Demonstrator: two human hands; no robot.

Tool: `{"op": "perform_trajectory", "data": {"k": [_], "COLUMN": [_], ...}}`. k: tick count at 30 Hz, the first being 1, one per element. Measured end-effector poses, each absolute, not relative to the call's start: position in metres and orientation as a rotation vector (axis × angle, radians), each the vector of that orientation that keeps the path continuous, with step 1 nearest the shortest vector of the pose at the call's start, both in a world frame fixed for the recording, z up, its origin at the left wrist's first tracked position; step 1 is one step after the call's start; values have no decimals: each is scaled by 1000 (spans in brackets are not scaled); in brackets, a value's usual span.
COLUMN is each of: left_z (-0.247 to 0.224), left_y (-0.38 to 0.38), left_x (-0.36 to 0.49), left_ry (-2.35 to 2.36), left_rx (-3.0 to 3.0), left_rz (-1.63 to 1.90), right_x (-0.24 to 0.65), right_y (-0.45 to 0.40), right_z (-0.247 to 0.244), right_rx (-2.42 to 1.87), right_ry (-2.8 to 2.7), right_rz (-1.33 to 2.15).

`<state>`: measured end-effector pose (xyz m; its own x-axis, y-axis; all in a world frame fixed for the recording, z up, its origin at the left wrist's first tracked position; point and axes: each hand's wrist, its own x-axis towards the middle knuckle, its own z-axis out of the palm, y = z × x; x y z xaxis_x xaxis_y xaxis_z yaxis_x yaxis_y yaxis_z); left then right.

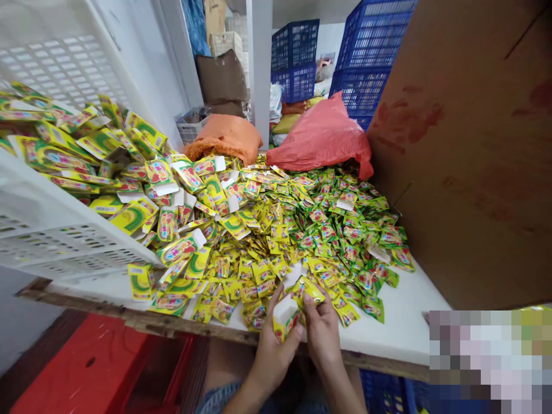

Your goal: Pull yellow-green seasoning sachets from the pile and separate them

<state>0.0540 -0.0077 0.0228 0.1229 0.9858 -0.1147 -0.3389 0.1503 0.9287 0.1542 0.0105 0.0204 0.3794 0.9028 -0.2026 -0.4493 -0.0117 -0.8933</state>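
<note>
While a box (pixel 282 329) is gripped in the left hand (pixel 272 351), with thumb and fingers closed about its sides, a yellow sachet (pixel 309 290) is pinched in the right hand (pixel 321 326) at the box's open end; whether any of it has been slipped inside cannot be told. The box is held over the near edge of the tabletop (pixel 401 323), its white interior exposed. With the box taken as the dial's centre, yellow sachets (pixel 263 270) are spread toward eleven and twelve o'clock, and green sachets (pixel 345 228) are heaped toward one. Toward ten and eleven, other boxes (pixel 183 248) are piled, many with white flaps raised, and more are contained in a white crate (pixel 64 213) at ten. The heap is bordered at its far side by an orange sack (pixel 228 135) at eleven and a red bag (pixel 323 138) just past twelve. At two o'clock, a carton (pixel 466 184) is stood. Beyond the red bag, blue crates (pixel 366 52) are stacked. Near nine, a red stool (pixel 81 368) is placed below the tabletop.
</note>
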Motion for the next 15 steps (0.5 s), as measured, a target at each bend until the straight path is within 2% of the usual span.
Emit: {"op": "perform_trajectory", "data": {"k": [3,7,15], "left_z": [23,34,33], "left_y": [-2,4,-2], "left_x": [46,36,34], "left_ry": [981,796,748], "left_rx": [831,862,1006], "left_rz": [1085,907,824], "right_x": [168,182,183], "right_y": [7,1,-3], "right_z": [34,61,95], "right_rx": [-1092,-1120,-1328], "right_ry": [-628,-1114,-2128], "right_rz": [1116,1171,732]}}
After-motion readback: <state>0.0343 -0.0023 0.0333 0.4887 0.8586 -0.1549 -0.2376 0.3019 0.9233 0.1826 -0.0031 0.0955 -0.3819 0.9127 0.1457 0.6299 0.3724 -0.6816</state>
